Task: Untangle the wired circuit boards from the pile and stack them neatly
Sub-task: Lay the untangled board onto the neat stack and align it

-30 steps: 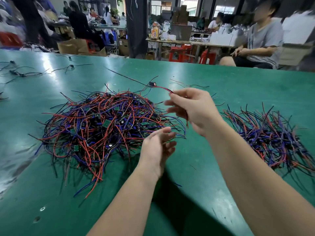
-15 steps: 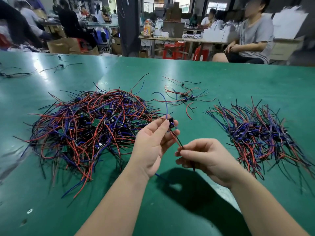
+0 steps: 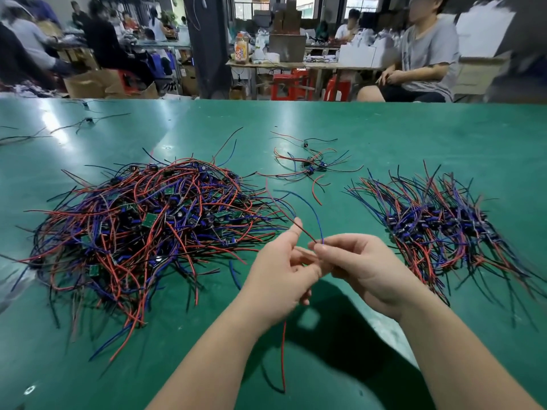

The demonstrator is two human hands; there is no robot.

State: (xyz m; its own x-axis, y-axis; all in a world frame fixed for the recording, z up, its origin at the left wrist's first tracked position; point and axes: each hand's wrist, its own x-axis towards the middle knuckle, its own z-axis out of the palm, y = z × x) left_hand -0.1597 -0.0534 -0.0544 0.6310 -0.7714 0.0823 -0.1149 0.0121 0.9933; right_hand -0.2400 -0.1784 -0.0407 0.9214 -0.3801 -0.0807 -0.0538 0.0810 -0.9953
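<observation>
Table (image 3: 384, 128): green, busy workshop behind.
Hands: left hand (image 3: 281, 279) and right hand (image 3: 364, 267) both pinch one unit's wires (image 3: 306, 235), between tangled pile (image 3: 142, 226) and stack (image 3: 444, 229).
Wires: best smoothed parallel before stacking.

Bright overhead light; glare on table (image 3: 183, 125) far left; edges warped; background blurred.

Left hand (image 3: 281, 279), right hand (image 3: 361, 270) pinch wires (image 3: 314, 216); pile (image 3: 142, 226) left, stack (image 3: 444, 229) right.

Left hand (image 3: 278, 279) curled, right hand (image 3: 365, 266) pinching, hands touching, forearms converging
</observation>
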